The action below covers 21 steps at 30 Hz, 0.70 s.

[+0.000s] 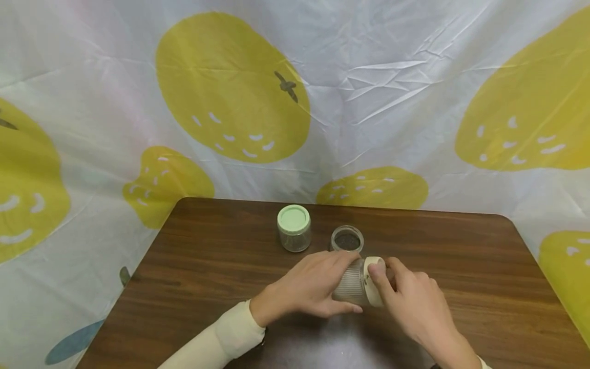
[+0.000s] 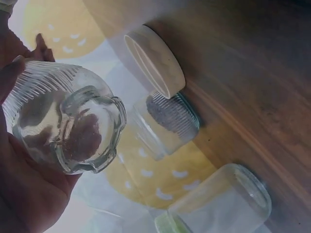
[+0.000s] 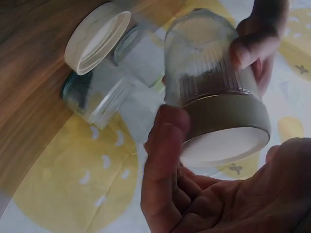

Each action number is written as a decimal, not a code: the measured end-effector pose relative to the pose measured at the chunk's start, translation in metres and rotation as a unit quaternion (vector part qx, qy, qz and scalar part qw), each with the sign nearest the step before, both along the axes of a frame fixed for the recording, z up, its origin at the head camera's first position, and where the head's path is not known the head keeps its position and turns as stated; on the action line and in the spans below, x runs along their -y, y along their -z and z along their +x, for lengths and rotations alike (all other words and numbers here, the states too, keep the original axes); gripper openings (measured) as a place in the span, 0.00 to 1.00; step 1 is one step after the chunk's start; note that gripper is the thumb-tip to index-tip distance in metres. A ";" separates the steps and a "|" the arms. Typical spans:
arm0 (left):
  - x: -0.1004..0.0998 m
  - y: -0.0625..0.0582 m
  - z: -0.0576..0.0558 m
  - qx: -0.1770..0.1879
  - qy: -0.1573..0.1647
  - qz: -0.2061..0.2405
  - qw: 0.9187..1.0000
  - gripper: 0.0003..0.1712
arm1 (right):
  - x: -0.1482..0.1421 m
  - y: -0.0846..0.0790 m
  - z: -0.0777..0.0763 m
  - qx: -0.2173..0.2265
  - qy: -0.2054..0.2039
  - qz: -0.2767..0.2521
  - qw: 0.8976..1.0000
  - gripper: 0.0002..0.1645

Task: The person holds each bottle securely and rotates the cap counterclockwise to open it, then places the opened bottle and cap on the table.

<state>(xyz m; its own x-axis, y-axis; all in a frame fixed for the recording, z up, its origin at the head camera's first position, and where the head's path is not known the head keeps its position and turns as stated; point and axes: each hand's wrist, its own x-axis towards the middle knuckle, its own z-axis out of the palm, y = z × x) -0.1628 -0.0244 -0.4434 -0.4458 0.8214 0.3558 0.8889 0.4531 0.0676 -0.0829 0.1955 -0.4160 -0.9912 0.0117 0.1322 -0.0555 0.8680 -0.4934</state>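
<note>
My left hand [image 1: 318,282] grips a clear ribbed glass jar [image 1: 349,288], its fingers over the top side and thumb along the lower side. The jar lies tilted sideways above the table, and its scalloped base shows in the left wrist view. A cream lid [image 1: 373,288] sits on the jar's mouth, on the right. My right hand [image 1: 417,302] holds this lid by its rim, with thumb and fingers curled round it. Just behind the hands stands a lidless glass jar [image 2: 170,116] with dark granular contents. What the held jar contains is unclear.
A loose cream lid [image 3: 92,41] rests near the lidless jar in both wrist views; my hands hide it in the head view. Farther left is a glass jar [image 1: 295,241] with a pale green lid [image 1: 294,219]. A fruit-print cloth [image 1: 378,128] hangs behind the wooden table [image 1: 207,256].
</note>
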 end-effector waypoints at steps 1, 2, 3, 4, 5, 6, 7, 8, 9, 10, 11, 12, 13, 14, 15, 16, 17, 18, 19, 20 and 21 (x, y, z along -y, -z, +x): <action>0.000 -0.001 0.000 -0.005 0.001 -0.001 1.000 0.54 | 0.001 0.000 0.000 0.002 0.001 0.003 1.000 0.32; -0.001 -0.002 0.000 -0.011 0.001 -0.004 1.000 0.54 | 0.002 0.001 0.000 0.000 0.001 0.006 1.000 0.31; -0.001 -0.002 0.000 -0.017 0.001 -0.007 1.000 0.54 | 0.002 0.002 0.000 -0.004 0.000 0.007 1.000 0.30; -0.002 -0.003 0.001 -0.022 0.002 -0.010 1.000 0.54 | 0.002 0.004 0.000 -0.009 -0.001 0.009 1.000 0.29; -0.002 -0.003 0.001 -0.026 0.002 -0.013 1.000 0.54 | 0.003 0.005 -0.001 -0.016 -0.004 0.007 1.000 0.28; -0.002 -0.003 0.001 -0.030 0.001 -0.017 0.999 0.54 | 0.003 0.006 -0.001 -0.022 -0.007 0.005 1.000 0.26; -0.003 -0.003 0.001 -0.034 0.001 -0.020 0.999 0.54 | 0.002 0.008 -0.001 -0.025 -0.010 0.001 1.000 0.25; -0.003 -0.003 0.001 -0.039 0.001 -0.023 0.999 0.54 | 0.001 0.009 -0.001 -0.028 -0.013 -0.001 1.000 0.25; -0.003 -0.003 0.002 -0.044 0.000 -0.025 0.999 0.54 | 0.001 0.010 -0.001 -0.032 -0.016 -0.004 0.999 0.24; -0.004 -0.003 0.002 -0.048 0.000 -0.026 0.999 0.55 | 0.000 0.011 -0.001 -0.035 -0.018 -0.006 0.999 0.24; -0.004 -0.003 0.002 -0.051 -0.001 -0.027 0.998 0.55 | 0.000 0.011 -0.001 -0.040 -0.020 -0.006 0.999 0.23; -0.004 -0.004 0.002 -0.055 -0.001 -0.028 0.998 0.55 | -0.001 0.012 -0.001 -0.045 -0.023 -0.006 0.999 0.23; -0.004 -0.004 0.002 -0.059 -0.002 -0.029 0.998 0.55 | -0.001 0.013 -0.001 -0.050 -0.026 -0.006 0.998 0.23; -0.004 -0.004 0.002 -0.061 -0.003 -0.030 0.998 0.55 | -0.002 0.013 -0.002 -0.056 -0.027 -0.006 0.998 0.22; -0.004 -0.005 0.001 -0.060 -0.003 -0.030 0.998 0.55 | -0.002 0.014 -0.002 -0.064 -0.029 -0.005 0.998 0.22; -0.004 -0.005 0.001 -0.059 -0.004 -0.031 0.998 0.56 | -0.003 0.015 -0.002 -0.070 -0.032 -0.005 0.997 0.21; -0.004 -0.005 0.001 -0.059 -0.005 -0.032 0.998 0.56 | -0.003 0.016 -0.003 -0.078 -0.035 -0.005 0.996 0.21; -0.004 -0.005 0.001 -0.058 -0.006 -0.033 0.998 0.56 | -0.004 0.018 -0.003 -0.085 -0.037 -0.005 0.996 0.21; -0.004 -0.005 0.000 -0.057 -0.006 -0.032 0.998 0.56 | -0.004 0.019 -0.003 -0.092 -0.039 -0.005 0.995 0.21; -0.004 -0.005 0.000 -0.056 -0.006 -0.032 0.998 0.56 | -0.005 0.020 -0.003 -0.100 -0.041 -0.005 0.994 0.21; -0.005 -0.005 0.000 -0.056 -0.005 -0.032 0.998 0.56 | -0.005 0.021 -0.004 -0.109 -0.043 -0.005 0.993 0.21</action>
